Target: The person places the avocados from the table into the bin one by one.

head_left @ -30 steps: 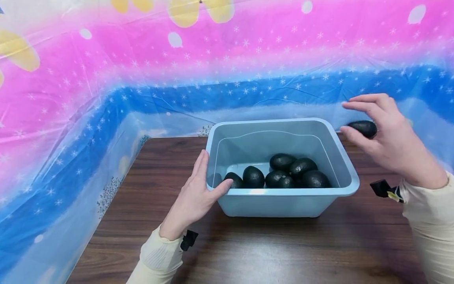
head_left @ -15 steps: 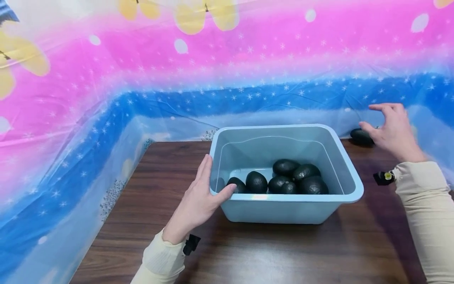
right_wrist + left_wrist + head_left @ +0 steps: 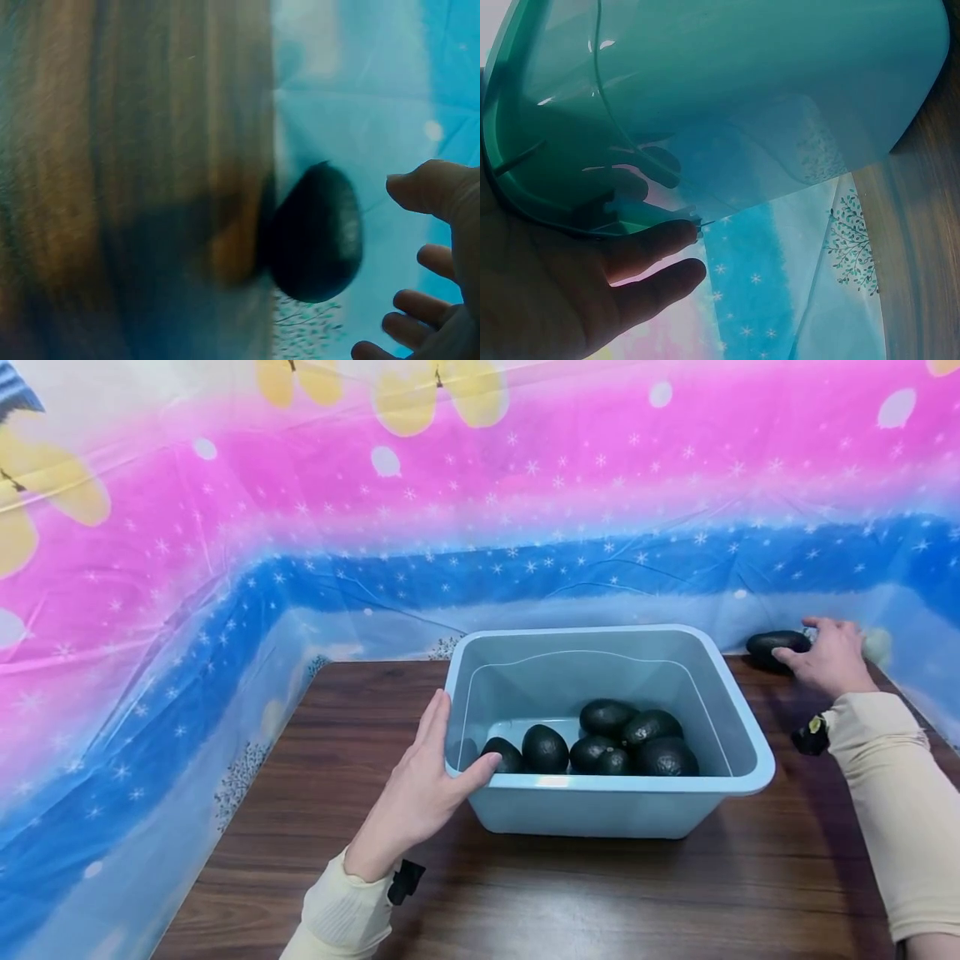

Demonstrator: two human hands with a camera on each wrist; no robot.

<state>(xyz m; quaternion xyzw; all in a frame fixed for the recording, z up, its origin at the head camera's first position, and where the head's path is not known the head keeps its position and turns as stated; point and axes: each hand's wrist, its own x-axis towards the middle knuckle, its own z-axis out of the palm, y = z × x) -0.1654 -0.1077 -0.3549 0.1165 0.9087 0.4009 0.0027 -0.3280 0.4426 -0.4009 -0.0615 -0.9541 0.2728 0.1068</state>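
My left hand holds the front left corner of a light blue plastic tub, its thumb over the front rim and its fingers along the left outer side. In the left wrist view, those fingers lie outside the tub's wall. Several dark avocados lie on the tub's floor. At the table's far right, another avocado sits by the back edge. My right hand is spread beside it, thumb in front. A gap shows between that avocado and the fingertips in the right wrist view.
The dark wood table bears the tub near its back edge. A pink and blue printed cloth hangs behind and to the left. A pale round object shows just behind my right hand, largely hidden.
My right hand has moved away from me, down to the avocado at the table's back right. The left hand stays on the tub; the head view has shifted slightly.
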